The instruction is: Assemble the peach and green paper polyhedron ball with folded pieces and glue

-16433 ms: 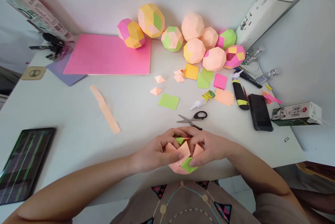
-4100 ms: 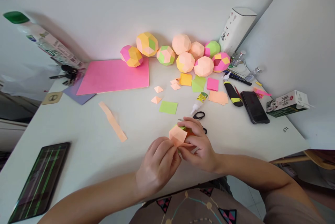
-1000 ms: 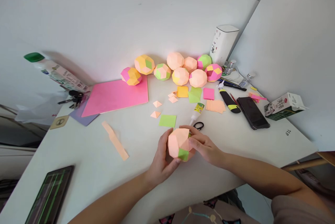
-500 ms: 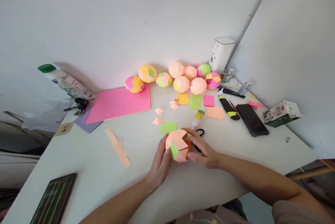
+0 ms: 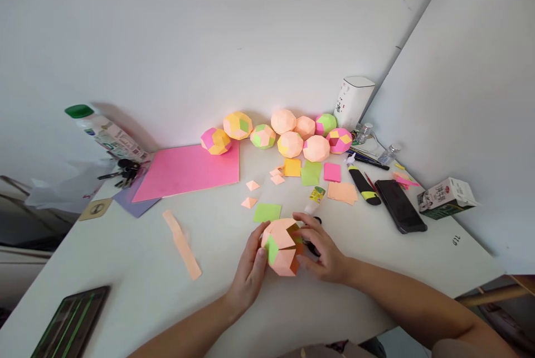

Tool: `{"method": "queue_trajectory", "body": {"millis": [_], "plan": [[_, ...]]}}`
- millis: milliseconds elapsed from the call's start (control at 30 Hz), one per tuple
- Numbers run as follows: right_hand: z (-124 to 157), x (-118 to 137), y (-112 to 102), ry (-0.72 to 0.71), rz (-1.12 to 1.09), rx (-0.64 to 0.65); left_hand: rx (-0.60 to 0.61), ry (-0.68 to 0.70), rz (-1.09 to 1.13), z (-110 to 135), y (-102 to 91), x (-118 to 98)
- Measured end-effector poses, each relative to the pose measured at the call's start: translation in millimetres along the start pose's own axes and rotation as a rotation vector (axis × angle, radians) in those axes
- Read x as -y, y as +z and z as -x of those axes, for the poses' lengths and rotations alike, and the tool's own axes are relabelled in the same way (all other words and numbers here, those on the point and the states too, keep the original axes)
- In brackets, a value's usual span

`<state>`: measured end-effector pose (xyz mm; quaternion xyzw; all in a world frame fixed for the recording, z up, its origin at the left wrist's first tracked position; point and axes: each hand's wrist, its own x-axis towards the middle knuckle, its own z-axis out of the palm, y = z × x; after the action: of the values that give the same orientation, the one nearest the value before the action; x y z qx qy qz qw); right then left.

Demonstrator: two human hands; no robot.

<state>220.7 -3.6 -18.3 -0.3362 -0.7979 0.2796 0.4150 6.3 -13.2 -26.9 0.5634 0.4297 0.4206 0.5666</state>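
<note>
A peach paper ball point(image 5: 281, 247) with a green facet is held low over the near middle of the table. Its right side gapes open, with pointed paper edges around the hole. My left hand point(image 5: 249, 271) grips the ball's left side, thumb in front and fingers behind. At the open right side, my right hand point(image 5: 324, 252) curls its fingers onto the edge, with fingertips partly hidden by the paper. Scissors point(image 5: 311, 247) with black handles lie partly behind my right hand. Just beyond stand out a glue bottle point(image 5: 315, 199) and a green paper piece point(image 5: 267, 212).
Several finished paper balls point(image 5: 290, 145) line the wall. Small folded peach pieces point(image 5: 249, 202) and sticky notes point(image 5: 341, 193) lie before them. Left are a pink sheet point(image 5: 188, 171), a peach strip point(image 5: 181, 243) and a dark tablet point(image 5: 71, 322). A utility knife point(image 5: 363, 185), phone point(image 5: 400, 206) and carton point(image 5: 447, 198) lie right.
The camera view has tilted up slightly, so everything sits lower in the picture. The ball has turned a little in my hands, and its opening shows more.
</note>
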Motion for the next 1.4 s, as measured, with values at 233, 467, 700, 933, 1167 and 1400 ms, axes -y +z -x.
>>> {"method": "queue_trajectory", "body": {"millis": [233, 467, 700, 933, 1167, 1400], "plan": [[2.6, 0.5, -2.9, 0.023, -0.025, 0.026, 0.05, -0.017, 0.018, 3.2, -3.0, 8.4], [2.5, 2.3, -3.1, 0.034, -0.05, 0.076, 0.133, 0.069, -0.043, 2.6, -3.7, 11.5], [1.8, 1.8, -1.8, 0.042, -0.082, 0.101, 0.2, 0.147, -0.09, 2.7, -3.8, 9.5], [-0.5, 3.8, -0.5, 0.008, -0.077, 0.077, 0.244, 0.161, -0.14, 3.7, -4.7, 8.7], [-6.9, -0.6, 0.5, 0.066, -0.129, -0.007, 0.379, 0.503, -0.323, 3.6, -5.5, 5.9], [-6.6, -0.1, 1.0, 0.173, -0.195, -0.098, 0.332, 0.543, -0.33, 2.3, -2.0, 4.5]]}}
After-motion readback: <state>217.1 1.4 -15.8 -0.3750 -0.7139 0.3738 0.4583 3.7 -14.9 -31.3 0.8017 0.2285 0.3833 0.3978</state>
